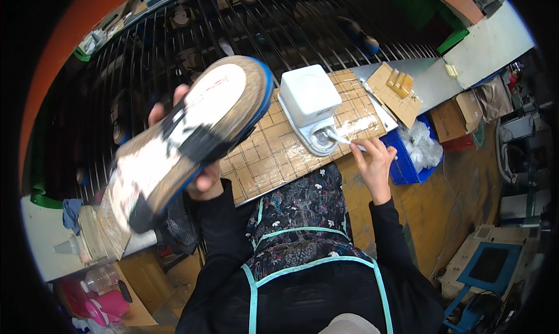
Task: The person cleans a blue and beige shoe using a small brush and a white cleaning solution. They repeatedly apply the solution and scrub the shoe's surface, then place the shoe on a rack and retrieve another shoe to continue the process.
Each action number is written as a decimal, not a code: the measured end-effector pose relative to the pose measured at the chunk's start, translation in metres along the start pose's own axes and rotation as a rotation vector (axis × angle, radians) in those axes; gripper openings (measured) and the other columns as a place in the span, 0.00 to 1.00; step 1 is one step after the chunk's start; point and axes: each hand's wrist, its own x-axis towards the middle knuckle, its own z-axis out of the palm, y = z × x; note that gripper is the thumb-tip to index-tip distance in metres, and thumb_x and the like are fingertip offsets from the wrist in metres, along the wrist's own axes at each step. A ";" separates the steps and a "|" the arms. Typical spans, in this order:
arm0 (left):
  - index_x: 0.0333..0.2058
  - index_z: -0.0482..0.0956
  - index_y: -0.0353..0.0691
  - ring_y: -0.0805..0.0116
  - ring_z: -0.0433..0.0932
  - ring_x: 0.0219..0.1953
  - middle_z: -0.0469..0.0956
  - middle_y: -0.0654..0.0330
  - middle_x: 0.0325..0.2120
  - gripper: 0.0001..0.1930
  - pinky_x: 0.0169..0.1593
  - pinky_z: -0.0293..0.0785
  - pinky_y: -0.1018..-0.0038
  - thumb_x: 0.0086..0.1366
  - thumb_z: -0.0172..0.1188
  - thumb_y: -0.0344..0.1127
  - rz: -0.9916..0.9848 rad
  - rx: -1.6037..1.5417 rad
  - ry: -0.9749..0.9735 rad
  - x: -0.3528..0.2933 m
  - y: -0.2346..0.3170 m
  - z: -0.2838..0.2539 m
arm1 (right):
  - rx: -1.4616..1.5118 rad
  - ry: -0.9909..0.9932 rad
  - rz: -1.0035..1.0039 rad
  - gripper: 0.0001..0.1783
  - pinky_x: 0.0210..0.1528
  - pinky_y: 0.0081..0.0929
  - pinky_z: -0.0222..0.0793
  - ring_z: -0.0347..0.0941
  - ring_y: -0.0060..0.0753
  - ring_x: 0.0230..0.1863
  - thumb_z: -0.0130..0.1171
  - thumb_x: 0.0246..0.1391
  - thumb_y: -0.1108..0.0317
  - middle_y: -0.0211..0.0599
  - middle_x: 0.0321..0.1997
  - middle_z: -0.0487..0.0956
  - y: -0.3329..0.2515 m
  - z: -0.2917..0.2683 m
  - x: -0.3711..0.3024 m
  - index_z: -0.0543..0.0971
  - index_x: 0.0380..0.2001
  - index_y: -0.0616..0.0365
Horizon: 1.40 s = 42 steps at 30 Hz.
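My left hand (205, 183) is closed around a sandal (174, 142), lifted over the left side of the board. The sandal has a pale insole, black straps, a brown wood-like edge and a blue rim underneath; motion blurs it slightly, and it hides part of my fingers. In my right hand (374, 162) a thin white-handled brush (343, 139) is pinched between the fingers. Its tip reaches into the small round cup at the front of a white dispenser (310, 95). The dispenser stands on a cardboard-covered board (256, 165) in front of me.
Beyond the board runs a rack of metal bars (291, 37) with several sandals on it. Yellowish blocks (400, 82) lie on cardboard at the right. A blue bin (407, 162) holding clear plastic stands below them. Pink items (105, 305) are at lower left.
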 end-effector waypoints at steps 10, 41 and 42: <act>0.65 0.52 0.51 0.54 0.57 0.66 0.57 0.56 0.63 0.58 0.65 0.62 0.51 0.37 0.79 0.47 0.134 0.259 0.109 -0.039 0.035 0.004 | -0.064 0.038 -0.162 0.04 0.40 0.35 0.50 0.69 0.30 0.29 0.67 0.45 0.64 0.26 0.23 0.72 -0.002 0.020 0.012 0.83 0.27 0.45; 0.45 0.75 0.48 0.40 0.70 0.57 0.75 0.46 0.52 0.18 0.60 0.64 0.47 0.56 0.65 0.32 0.391 1.021 -0.253 -0.062 -0.026 0.018 | 0.761 0.123 0.027 0.13 0.45 0.23 0.56 0.70 0.17 0.29 0.70 0.43 0.72 0.30 0.35 0.79 -0.092 -0.042 0.013 0.86 0.36 0.52; 0.45 0.75 0.49 0.40 0.70 0.57 0.75 0.46 0.52 0.17 0.60 0.63 0.46 0.55 0.65 0.32 0.398 1.028 -0.251 -0.063 -0.024 0.019 | 0.855 0.090 0.033 0.12 0.38 0.19 0.61 0.69 0.14 0.26 0.69 0.44 0.74 0.32 0.38 0.76 -0.098 -0.041 0.012 0.85 0.36 0.55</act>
